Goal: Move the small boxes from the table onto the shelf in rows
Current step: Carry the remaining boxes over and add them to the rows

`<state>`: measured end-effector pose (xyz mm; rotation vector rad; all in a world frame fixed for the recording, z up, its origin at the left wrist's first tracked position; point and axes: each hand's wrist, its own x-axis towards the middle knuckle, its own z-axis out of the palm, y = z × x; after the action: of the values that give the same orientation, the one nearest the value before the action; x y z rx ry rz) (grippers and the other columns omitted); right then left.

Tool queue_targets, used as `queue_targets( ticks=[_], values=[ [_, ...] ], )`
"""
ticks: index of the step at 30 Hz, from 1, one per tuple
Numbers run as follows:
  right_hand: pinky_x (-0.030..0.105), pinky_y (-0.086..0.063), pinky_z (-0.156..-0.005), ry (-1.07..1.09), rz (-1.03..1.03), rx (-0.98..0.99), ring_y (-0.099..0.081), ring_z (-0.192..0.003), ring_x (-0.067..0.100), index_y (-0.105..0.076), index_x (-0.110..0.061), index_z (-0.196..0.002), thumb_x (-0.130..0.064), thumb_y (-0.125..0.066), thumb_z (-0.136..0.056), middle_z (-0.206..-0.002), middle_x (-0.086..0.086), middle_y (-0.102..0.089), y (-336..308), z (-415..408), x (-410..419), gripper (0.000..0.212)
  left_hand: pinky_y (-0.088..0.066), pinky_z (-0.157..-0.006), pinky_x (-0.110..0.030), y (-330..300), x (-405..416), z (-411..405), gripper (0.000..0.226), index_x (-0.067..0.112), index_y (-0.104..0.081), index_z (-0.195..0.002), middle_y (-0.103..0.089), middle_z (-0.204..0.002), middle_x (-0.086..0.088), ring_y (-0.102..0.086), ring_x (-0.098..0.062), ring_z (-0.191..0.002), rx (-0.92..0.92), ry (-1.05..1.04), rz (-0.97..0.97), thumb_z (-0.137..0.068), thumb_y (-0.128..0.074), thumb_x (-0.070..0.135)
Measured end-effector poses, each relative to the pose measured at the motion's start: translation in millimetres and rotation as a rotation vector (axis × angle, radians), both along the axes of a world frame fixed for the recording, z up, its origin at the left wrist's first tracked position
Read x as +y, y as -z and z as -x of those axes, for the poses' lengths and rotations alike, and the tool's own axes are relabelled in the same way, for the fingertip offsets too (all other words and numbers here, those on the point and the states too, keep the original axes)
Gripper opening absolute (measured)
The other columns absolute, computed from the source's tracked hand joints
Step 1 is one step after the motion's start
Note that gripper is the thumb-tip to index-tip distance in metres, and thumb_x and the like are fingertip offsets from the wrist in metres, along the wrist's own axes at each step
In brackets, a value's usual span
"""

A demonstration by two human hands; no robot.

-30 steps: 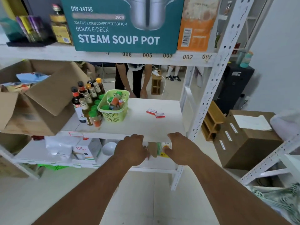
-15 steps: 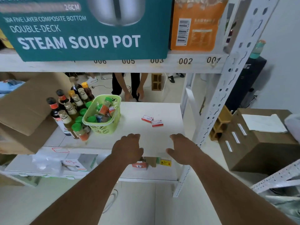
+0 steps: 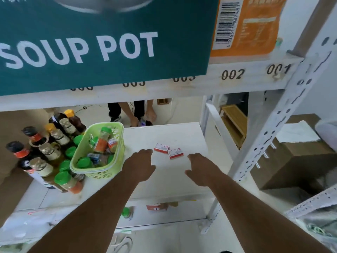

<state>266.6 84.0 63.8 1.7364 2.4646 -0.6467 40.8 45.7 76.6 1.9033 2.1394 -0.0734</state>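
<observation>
Two small red-and-white boxes lie side by side on the white shelf [image 3: 175,178]: one [image 3: 161,148] farther left, the other [image 3: 175,153] just right of it. My left hand [image 3: 140,166] hovers over the shelf, palm down, its fingertips just short of the left box. My right hand [image 3: 201,169] is held out to the right of the boxes, fingers relaxed. Neither hand holds anything.
A green basket [image 3: 99,152] of spice jars stands left of my left hand, with sauce bottles [image 3: 39,148] beyond it. A teal soup pot carton [image 3: 102,39] sits on the shelf above. A white upright post [image 3: 269,128] stands at right. Someone's legs [image 3: 127,112] show behind the shelf.
Both hands have moved forward from the shelf's front edge over the shelf towards the two boxes. The view has come closer to the shelf.
</observation>
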Motion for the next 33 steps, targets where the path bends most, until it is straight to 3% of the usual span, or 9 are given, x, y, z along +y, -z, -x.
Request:
queue_targets(
  ticks=[14,19,21,23,25,27,33],
  values=[
    [0.039,-0.05,-0.099,-0.035,-0.125,-0.009,-0.055,-0.119,0.024,-0.048,-0.017,-0.136,-0.03,-0.063,-0.093,-0.134,0.005,-0.053,57.3,39.9,86.2,0.047,-0.029,-0.114,-0.032,68.1,91.2,26.8,0.064,0.022,-0.027,-0.151,-0.029,-0.156,0.002,-0.033,-0.019,-0.14,-0.095,0.015,-0.051,-0.094,-0.055,0.035],
    [0.035,-0.053,-0.092,-0.069,-0.135,-0.014,-0.059,-0.11,0.021,-0.054,-0.02,-0.129,-0.016,-0.063,-0.091,-0.125,0.002,-0.06,77.7,43.6,99.6,0.039,-0.018,-0.12,-0.032,87.9,114.5,28.2,0.066,0.02,-0.021,-0.153,-0.012,-0.163,0.003,-0.019,-0.017,-0.148,-0.045,0.086,-0.048,-0.097,-0.053,0.028],
    [0.034,-0.055,-0.09,-0.092,-0.134,-0.04,-0.062,-0.106,0.019,-0.058,-0.02,-0.127,-0.015,-0.067,-0.089,-0.12,0.001,-0.062,81.6,44.5,102.1,0.039,-0.028,-0.117,-0.038,88.7,121.5,26.8,0.063,0.023,-0.028,-0.152,-0.014,-0.162,0.003,-0.026,-0.023,-0.145,-0.043,0.117,-0.007,-0.094,-0.054,0.023],
    [0.034,-0.057,-0.087,-0.103,-0.142,-0.05,-0.062,-0.1,0.019,-0.062,-0.018,-0.121,-0.015,-0.071,-0.087,-0.114,0.001,-0.062,83.5,45.3,103.7,0.035,-0.045,-0.104,-0.042,94.7,130.4,30.6,0.054,0.033,-0.05,-0.137,-0.038,-0.151,0.002,-0.049,-0.027,-0.128,-0.067,0.104,0.034,-0.086,-0.056,0.016],
    [0.033,-0.056,-0.084,-0.113,-0.157,-0.058,-0.06,-0.098,0.02,-0.063,-0.017,-0.118,-0.015,-0.071,-0.085,-0.111,0.002,-0.059,84.6,46.3,104.7,0.033,-0.055,-0.089,-0.038,101.7,136.2,33.1,0.04,0.037,-0.061,-0.113,-0.061,-0.125,0.002,-0.062,-0.021,-0.104,-0.059,0.077,0.03,-0.079,-0.057,0.017],
    [0.032,-0.055,-0.083,-0.109,-0.16,-0.055,-0.058,-0.098,0.02,-0.061,-0.016,-0.119,-0.019,-0.071,-0.085,-0.111,0.003,-0.056,86.1,46.6,105.5,0.035,-0.054,-0.087,-0.034,99.5,133.3,28.7,0.032,0.029,-0.061,-0.111,-0.061,-0.111,0.002,-0.06,-0.019,-0.098,-0.036,0.08,-0.014,-0.081,-0.062,0.019],
    [0.035,-0.051,-0.09,-0.036,-0.106,-0.054,-0.056,-0.111,0.024,-0.058,-0.012,-0.13,-0.028,-0.066,-0.09,-0.12,0.008,-0.053,90.9,41.0,106.8,0.044,-0.049,-0.08,-0.031,101.3,129.6,19.3,0.023,0.019,-0.06,-0.101,-0.05,-0.106,-0.003,-0.053,-0.021,-0.096,-0.047,0.032,-0.064,-0.081,-0.065,0.031]
  ],
)
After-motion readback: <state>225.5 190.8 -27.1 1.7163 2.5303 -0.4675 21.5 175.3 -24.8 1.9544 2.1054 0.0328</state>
